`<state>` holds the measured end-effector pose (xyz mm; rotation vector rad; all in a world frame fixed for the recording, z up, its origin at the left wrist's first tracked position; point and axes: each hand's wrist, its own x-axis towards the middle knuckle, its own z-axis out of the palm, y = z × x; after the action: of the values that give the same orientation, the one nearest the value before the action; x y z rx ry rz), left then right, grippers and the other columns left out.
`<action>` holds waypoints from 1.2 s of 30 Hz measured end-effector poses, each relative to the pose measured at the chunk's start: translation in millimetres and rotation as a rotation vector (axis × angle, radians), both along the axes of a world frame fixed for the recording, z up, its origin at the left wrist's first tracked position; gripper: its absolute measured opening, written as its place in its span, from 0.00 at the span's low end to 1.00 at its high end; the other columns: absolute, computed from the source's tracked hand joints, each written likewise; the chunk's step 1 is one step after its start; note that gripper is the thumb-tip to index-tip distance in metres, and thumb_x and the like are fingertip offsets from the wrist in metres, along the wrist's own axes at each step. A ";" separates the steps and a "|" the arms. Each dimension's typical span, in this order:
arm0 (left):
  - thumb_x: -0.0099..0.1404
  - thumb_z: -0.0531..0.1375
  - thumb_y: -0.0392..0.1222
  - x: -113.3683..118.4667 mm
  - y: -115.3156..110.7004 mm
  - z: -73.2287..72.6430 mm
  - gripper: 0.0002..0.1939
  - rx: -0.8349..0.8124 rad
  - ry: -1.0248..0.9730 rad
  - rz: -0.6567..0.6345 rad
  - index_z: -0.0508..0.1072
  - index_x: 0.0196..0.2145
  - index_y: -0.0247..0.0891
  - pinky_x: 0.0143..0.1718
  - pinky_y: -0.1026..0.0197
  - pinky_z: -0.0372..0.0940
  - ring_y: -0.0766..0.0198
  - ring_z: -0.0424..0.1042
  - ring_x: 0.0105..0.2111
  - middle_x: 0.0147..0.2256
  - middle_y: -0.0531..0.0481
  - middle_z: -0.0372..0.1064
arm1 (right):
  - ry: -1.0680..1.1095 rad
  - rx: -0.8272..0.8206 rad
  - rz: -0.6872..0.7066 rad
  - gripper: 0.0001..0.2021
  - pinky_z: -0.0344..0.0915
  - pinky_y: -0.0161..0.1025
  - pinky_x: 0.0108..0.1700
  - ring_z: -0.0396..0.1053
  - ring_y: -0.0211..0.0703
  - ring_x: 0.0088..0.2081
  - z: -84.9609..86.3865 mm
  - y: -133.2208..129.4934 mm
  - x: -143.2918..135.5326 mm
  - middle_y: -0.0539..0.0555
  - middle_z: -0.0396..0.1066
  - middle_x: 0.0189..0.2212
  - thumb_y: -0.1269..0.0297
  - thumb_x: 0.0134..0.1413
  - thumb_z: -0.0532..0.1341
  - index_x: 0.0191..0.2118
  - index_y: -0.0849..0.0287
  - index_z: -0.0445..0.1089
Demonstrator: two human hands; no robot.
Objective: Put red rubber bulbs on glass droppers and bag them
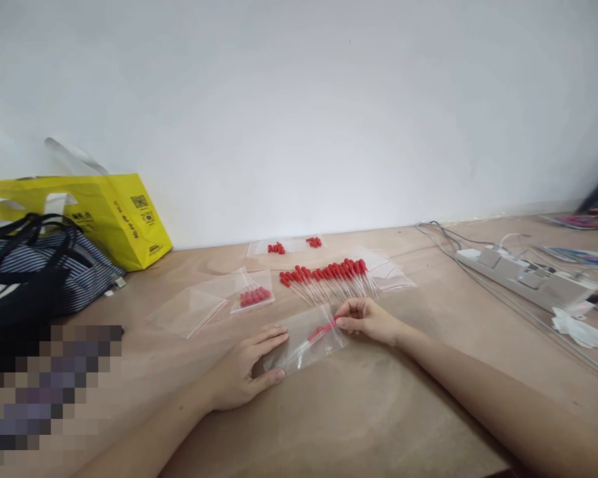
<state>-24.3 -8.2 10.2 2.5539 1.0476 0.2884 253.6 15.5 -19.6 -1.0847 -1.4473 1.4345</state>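
A clear zip bag [299, 358] lies on the table in front of me, with red-bulbed droppers [315, 334] partly inside it. My left hand [246, 372] rests at the bag's left end, fingers stretched out and thumb apart. At the bag's right-hand mouth, my right hand [366, 320] pinches the red bulb of a dropper [335, 319]; its thin stem points into the bag. Just beyond, a row of droppers with red bulbs [329, 272] and clear stems is laid out side by side.
To the left is a small bag of red bulbs [255, 297] beside flat clear bags [189, 309]. More bagged red bulbs [276, 248] lie near the wall. A yellow bag [134, 219] and a striped bag [84, 265] stand left; a power strip [528, 275] with cables and a crumpled tissue [581, 328] lie right.
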 end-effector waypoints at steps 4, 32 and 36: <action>0.60 0.53 0.49 0.9 -0.9 1.6 0.25 0.003 -0.010 -0.004 0.58 0.54 0.43 0.54 0.49 0.53 0.55 0.54 0.55 0.56 0.47 0.53 | -0.260 0.233 0.136 0.10 0.55 0.30 0.24 0.59 0.32 0.22 2.4 -3.3 -1.3 0.47 0.64 0.20 0.58 0.39 0.63 0.27 0.60 0.72; 0.58 0.55 0.51 -7.4 6.6 -6.8 0.27 -0.015 -0.072 -0.042 0.58 0.54 0.44 0.54 0.49 0.52 0.54 0.53 0.55 0.56 0.48 0.53 | -1.034 0.361 -0.642 0.12 0.59 0.41 0.39 0.66 0.49 0.39 21.0 107.9 -7.5 0.60 0.63 0.40 0.58 0.47 0.56 0.31 0.59 0.73; 0.58 0.54 0.51 -6.7 6.2 -6.4 0.27 -0.017 -0.053 -0.047 0.58 0.54 0.42 0.54 0.49 0.52 0.54 0.53 0.55 0.56 0.46 0.53 | -0.926 0.387 -0.691 0.11 0.60 0.40 0.39 0.66 0.46 0.39 23.3 107.4 -6.1 0.59 0.62 0.40 0.58 0.47 0.56 0.30 0.59 0.71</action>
<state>-31.1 -2.0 3.8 2.5373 0.9655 0.3321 247.5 122.9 3.7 -1.8489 -1.5832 0.1137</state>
